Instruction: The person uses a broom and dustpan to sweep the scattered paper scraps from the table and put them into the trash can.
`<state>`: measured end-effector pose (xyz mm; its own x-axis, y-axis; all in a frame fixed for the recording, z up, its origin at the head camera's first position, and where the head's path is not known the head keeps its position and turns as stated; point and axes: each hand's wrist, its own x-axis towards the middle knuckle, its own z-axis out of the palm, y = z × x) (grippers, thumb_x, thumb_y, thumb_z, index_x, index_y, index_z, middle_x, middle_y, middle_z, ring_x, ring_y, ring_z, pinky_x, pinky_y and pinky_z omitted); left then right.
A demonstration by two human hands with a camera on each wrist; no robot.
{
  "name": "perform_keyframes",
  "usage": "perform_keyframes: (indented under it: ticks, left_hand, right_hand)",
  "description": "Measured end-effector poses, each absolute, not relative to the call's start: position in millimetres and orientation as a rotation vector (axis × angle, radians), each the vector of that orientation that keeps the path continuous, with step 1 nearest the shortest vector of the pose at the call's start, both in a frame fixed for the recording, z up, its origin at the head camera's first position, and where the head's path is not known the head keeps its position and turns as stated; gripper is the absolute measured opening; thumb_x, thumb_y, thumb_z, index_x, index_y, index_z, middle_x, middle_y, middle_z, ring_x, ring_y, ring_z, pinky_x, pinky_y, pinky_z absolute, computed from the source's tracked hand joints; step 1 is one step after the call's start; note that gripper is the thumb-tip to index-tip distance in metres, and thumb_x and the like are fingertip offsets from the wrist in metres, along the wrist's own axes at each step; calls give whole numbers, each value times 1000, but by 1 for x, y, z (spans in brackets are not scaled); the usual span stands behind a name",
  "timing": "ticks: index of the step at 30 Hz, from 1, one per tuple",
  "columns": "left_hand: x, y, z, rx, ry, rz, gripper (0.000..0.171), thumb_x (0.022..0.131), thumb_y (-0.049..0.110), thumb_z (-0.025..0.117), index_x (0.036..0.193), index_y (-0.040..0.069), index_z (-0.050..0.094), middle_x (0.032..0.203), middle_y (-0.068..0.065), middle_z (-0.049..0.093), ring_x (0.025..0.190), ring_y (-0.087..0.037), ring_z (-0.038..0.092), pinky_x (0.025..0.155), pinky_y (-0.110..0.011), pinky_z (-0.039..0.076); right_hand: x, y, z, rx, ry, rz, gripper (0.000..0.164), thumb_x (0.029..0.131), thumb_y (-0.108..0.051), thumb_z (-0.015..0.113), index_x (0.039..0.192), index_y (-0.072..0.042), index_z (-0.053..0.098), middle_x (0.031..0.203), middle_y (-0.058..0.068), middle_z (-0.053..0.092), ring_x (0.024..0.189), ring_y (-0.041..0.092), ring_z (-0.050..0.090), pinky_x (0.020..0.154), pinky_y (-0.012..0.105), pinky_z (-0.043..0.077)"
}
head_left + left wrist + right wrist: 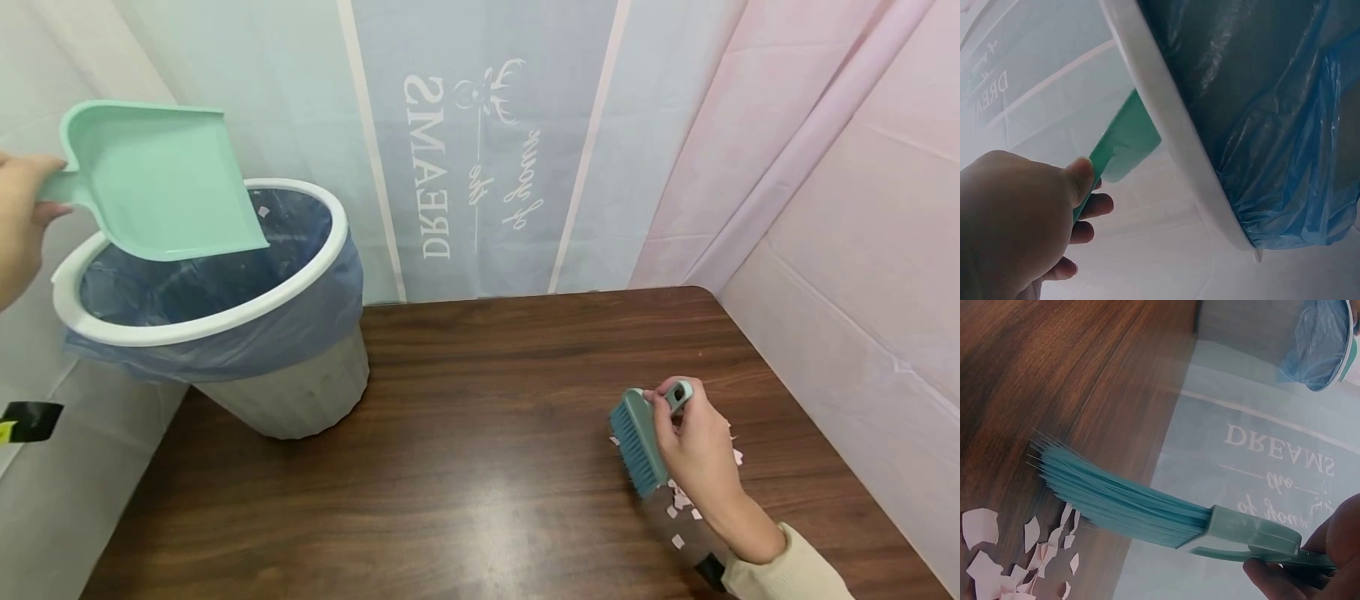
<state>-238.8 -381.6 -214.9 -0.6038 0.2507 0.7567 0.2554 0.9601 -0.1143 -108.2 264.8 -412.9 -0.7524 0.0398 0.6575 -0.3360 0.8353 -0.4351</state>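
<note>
My left hand (21, 221) grips the handle of a mint-green dustpan (165, 183), raised and tilted over the mouth of a bin (300, 392). In the left wrist view the thumb lies along the dustpan (1125, 140) beside the white rim (1179, 137). My right hand (697, 442) holds a teal-bristled hand brush (641, 442) by its short handle, low over the table. Small pale pink paper scraps (681, 500) lie by the brush and partly under that hand. In the right wrist view the scraps (1010, 569) sit just beyond the bristle tips (1054, 462).
A blue bag (300, 325) lines the bin, and one small scrap (263, 212) shows on its inner wall. The dark wooden table (450, 433) meets printed cloth (495, 167) at the back and a pale pink cloth (847, 250) on the right.
</note>
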Motion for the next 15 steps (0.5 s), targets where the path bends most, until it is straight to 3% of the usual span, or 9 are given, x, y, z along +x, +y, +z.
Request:
perform_keyframes:
  ticks: [3, 8, 15]
  left_hand:
    - [-240, -388, -219, -381, -2246, -65, 35, 101, 3, 51, 130, -18, 51, 110, -43, 53, 107, -60, 51, 108, -62, 38]
    - [-251, -405, -228, -480, -2165, -198, 58, 104, 34, 41, 132, -16, 52, 115, -44, 54, 110, -62, 54, 112, -53, 39]
    - [-257, -411, -231, -616, -2022, -298, 55, 103, 34, 48, 133, -12, 56, 120, -40, 57, 115, -54, 59, 114, -31, 39]
  right_hand:
    - [-109, 265, -413, 223, -2323, 714, 21, 89, 13, 66, 105, 5, 55, 91, 17, 74, 69, 8, 62, 53, 9, 41]
    - [-110, 265, -412, 227, -2312, 716, 21, 89, 13, 66, 106, 6, 56, 91, 16, 74, 68, 6, 60, 53, 9, 41]
    - [-108, 265, -413, 202, -2327, 743, 21, 90, 11, 66, 108, 5, 57, 94, 17, 74, 77, 20, 69, 63, 2, 43]
